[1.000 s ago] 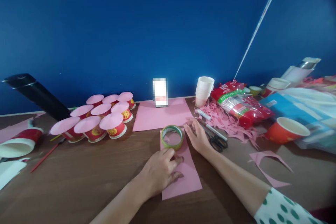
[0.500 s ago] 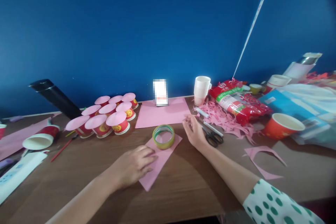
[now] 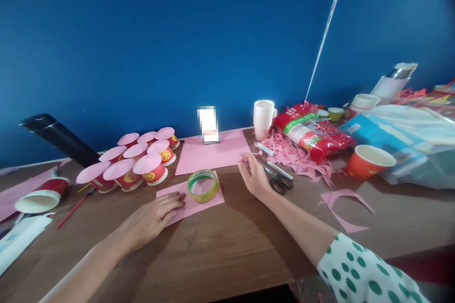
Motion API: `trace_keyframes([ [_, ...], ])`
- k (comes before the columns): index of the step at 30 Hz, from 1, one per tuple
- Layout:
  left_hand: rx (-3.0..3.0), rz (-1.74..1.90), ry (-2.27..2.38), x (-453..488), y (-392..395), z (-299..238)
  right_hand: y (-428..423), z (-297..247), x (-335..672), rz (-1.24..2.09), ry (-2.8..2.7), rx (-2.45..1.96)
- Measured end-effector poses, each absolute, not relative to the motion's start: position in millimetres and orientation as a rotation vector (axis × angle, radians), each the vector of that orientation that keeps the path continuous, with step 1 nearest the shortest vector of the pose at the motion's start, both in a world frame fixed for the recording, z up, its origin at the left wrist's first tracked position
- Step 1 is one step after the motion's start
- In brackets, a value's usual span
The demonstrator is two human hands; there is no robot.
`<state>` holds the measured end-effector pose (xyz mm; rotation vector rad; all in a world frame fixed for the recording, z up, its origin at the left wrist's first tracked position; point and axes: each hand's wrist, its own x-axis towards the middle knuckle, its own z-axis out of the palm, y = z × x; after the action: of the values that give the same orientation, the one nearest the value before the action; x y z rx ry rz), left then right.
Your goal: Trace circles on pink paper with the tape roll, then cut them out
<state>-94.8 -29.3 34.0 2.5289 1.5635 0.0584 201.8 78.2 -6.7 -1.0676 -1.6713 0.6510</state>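
Note:
My left hand [image 3: 159,213] lies flat with fingers stretched on a small pink paper sheet [image 3: 199,207]. A roll of clear yellowish tape [image 3: 217,186] stands on its side on that sheet, right of my fingers. My right hand [image 3: 253,175] rests on the table near the front right corner of a larger pink sheet [image 3: 213,157]. Its fingers are loosely bent and apart, with nothing visible in them. Black-handled scissors [image 3: 281,183] lie just to its right, their blades partly hidden, beside a white pen [image 3: 280,170].
Several red paper cups [image 3: 153,175] topped with pink discs stand left. A red cup [image 3: 42,196] lies tipped near a black flask [image 3: 62,139]. Stacked white cups [image 3: 263,118], pink scraps [image 3: 295,154], a red cup package [image 3: 313,130] and an orange cup [image 3: 369,163] are right.
My left hand has moved left, and the small pink sheet under it has turned so it lies more sideways. The tape has shifted left with it. My right hand stays near the scissors.

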Motion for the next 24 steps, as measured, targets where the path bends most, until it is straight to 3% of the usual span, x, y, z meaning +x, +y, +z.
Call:
trace_keyframes([
  [24,2.643,-0.009,1.555,-60.2,-48.2,44.9,77.5,-5.0,202.0,0.656,-1.704,-1.059],
])
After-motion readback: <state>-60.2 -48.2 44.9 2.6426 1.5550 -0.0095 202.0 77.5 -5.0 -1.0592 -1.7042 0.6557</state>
